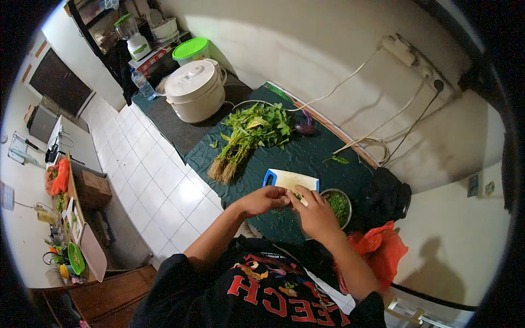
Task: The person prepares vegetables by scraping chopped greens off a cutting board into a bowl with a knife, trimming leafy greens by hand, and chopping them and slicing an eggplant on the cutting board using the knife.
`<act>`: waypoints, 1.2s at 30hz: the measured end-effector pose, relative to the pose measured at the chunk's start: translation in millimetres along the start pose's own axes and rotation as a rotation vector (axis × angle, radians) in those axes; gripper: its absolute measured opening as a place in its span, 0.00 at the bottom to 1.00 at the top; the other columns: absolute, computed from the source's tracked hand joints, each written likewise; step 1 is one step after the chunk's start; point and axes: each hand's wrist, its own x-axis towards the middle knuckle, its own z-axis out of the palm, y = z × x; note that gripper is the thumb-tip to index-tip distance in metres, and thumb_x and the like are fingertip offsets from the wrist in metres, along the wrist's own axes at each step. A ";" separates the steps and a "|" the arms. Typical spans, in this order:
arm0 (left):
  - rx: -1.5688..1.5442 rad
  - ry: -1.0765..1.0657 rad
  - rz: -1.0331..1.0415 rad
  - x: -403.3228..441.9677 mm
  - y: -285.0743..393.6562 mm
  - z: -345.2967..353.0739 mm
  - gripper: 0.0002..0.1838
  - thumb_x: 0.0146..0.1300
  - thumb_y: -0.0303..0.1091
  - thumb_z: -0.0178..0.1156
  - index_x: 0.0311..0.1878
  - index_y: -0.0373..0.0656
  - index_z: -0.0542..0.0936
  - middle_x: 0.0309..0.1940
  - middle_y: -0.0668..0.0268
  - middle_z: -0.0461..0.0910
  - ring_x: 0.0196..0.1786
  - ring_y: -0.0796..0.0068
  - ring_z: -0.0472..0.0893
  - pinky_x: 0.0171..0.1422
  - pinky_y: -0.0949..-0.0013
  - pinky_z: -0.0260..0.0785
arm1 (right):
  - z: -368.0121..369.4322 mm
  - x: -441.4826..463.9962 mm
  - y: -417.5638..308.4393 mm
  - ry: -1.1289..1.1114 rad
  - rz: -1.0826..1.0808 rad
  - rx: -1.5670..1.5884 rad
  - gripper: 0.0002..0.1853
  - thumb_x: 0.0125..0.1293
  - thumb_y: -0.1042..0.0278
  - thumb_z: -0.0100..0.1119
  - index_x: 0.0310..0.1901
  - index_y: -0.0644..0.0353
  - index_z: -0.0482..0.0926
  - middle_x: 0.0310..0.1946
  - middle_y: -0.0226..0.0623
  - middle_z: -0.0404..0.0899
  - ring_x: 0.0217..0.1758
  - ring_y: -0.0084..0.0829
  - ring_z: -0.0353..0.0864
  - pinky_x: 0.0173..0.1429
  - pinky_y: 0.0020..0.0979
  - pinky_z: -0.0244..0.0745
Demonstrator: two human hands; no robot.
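My left hand and my right hand meet at the near edge of a white cutting board with a blue handle. The left fingers are pinched together; what they hold is too small to name. My right hand is closed too, its fingers bent over the board, with a small pale patch and some green bits showing near the fingertips. Beside the right hand stands a round metal bowl of finely chopped greens. Past the board lies a bunch of leafy greens with its roots on.
A dark green cloth covers the table. A purple eggplant lies by the wall. Farther left are a white rice cooker, a green-lidded tub, a water bottle and a blender. A red plastic bag hangs near my right forearm.
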 end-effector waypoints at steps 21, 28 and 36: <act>0.032 -0.134 0.036 -21.4 31.5 5.1 0.13 0.75 0.36 0.52 0.56 0.41 0.73 0.44 0.65 0.83 0.52 0.75 0.77 0.60 0.69 0.63 | -10.5 11.4 26.3 0.051 -0.066 0.681 0.16 0.58 0.74 0.69 0.49 0.52 0.87 0.44 0.35 0.82 0.47 0.33 0.83 0.51 0.30 0.79; 0.054 -0.026 0.054 -20.4 24.1 0.7 0.07 0.76 0.33 0.52 0.51 0.42 0.71 0.42 0.62 0.83 0.49 0.74 0.78 0.56 0.68 0.66 | 18.6 7.5 23.9 0.053 0.121 1.037 0.11 0.64 0.73 0.66 0.48 0.58 0.87 0.42 0.35 0.86 0.40 0.29 0.85 0.47 0.28 0.79; 0.288 0.287 0.115 -16.1 20.3 5.6 0.07 0.72 0.30 0.59 0.48 0.39 0.74 0.41 0.66 0.82 0.46 0.77 0.80 0.52 0.72 0.72 | 44.9 11.1 20.7 0.096 0.639 1.534 0.11 0.67 0.71 0.66 0.47 0.68 0.85 0.38 0.38 0.87 0.39 0.24 0.86 0.43 0.25 0.80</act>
